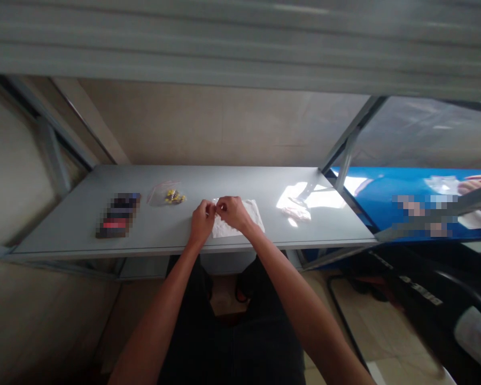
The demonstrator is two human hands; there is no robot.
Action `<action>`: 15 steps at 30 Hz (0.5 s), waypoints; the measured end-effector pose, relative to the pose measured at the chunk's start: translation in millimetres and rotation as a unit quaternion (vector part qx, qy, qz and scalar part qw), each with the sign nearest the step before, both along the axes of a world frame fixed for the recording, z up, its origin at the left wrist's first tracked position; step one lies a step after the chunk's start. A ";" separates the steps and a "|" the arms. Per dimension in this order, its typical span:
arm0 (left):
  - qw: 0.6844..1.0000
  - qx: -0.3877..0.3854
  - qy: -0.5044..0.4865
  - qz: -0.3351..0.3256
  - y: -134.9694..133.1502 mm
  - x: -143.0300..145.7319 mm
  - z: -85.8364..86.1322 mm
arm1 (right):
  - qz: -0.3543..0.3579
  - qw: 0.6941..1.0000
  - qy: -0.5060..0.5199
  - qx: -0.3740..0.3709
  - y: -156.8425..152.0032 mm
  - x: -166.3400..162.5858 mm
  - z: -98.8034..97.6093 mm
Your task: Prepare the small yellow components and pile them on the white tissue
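My left hand [203,218] and my right hand [231,212] meet above the grey shelf, fingertips pinched close together. Whatever lies between the fingers is too small and blurred to name. Under and beside my right hand a white crumpled cloth or paper sheet [256,214] lies flat near the front edge. To the left of my hands rests a clear plastic bag [157,195] with small yellow and dark pieces [174,197] in or on it. Right of the white sheet sits a small pale bundle, perhaps in plastic [296,213].
A blurred-out phone-like item [119,215] lies at the left of the grey shelf [76,214]. Metal posts [347,141] and an upper shelf [240,48] frame the space. At right, another person's hand [476,184] is over a blue table [388,198].
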State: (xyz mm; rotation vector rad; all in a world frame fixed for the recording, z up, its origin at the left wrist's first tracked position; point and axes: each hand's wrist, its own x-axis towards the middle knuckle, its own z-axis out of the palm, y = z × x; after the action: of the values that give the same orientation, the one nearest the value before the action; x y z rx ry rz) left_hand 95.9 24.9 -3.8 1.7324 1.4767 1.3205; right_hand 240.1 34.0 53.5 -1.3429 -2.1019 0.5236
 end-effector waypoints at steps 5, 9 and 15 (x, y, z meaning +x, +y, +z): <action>1.000 0.004 0.014 -0.023 -0.8 -0.7 0.0 | 0.010 0.997 -0.022 0.067 0.0 7.3 -7.1; 0.998 0.018 0.047 -0.040 -4.6 0.1 3.3 | -0.003 0.996 -0.033 0.078 -3.0 7.4 -9.5; 0.997 0.042 0.065 0.019 -8.9 2.5 8.3 | -0.089 0.990 -0.042 0.099 0.9 11.6 -3.9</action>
State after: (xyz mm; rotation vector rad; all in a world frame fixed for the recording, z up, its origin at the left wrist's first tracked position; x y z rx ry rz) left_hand 98.4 16.0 4.5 1.8823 1.5530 1.3288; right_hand 251.8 34.8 49.7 -1.4383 -2.0154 0.1826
